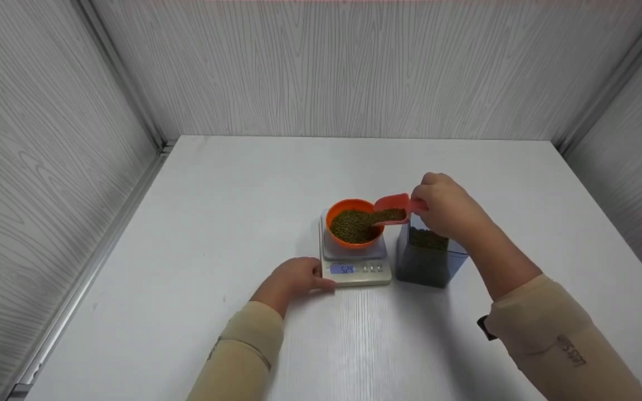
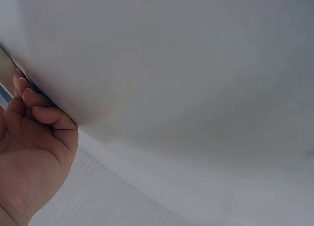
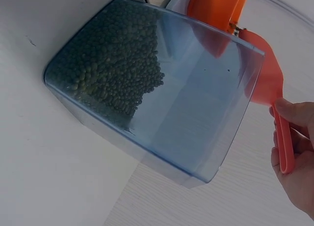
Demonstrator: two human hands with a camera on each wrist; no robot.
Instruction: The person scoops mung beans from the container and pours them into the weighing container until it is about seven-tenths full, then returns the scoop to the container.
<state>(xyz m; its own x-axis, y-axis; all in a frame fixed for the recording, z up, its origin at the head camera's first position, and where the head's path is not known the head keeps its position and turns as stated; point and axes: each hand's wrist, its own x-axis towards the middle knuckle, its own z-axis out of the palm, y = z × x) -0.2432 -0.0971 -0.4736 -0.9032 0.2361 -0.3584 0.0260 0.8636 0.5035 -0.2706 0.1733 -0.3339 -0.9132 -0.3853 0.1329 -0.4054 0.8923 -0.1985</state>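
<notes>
My right hand (image 1: 448, 207) grips the handle of a red scoop (image 1: 392, 201), tilted with its lip over an orange bowl (image 1: 350, 245). Small green beans (image 1: 349, 225) fill part of the bowl and run from the scoop's mouth. The bowl stands on a white kitchen scale (image 1: 358, 280) with a lit display. At the scale's front left corner, my left hand (image 1: 294, 277) holds its edge, fingers curled in the left wrist view. The right wrist view shows the scoop (image 3: 267, 81) beyond a clear bluish container (image 3: 196, 98) with more beans (image 3: 115, 54) in it.
The container (image 1: 421, 270) stands just right of the scale, under my right forearm. White tabletop (image 1: 232, 200) surrounds these things. Grey wood-grain panels (image 1: 321, 67) rise at the back and both sides.
</notes>
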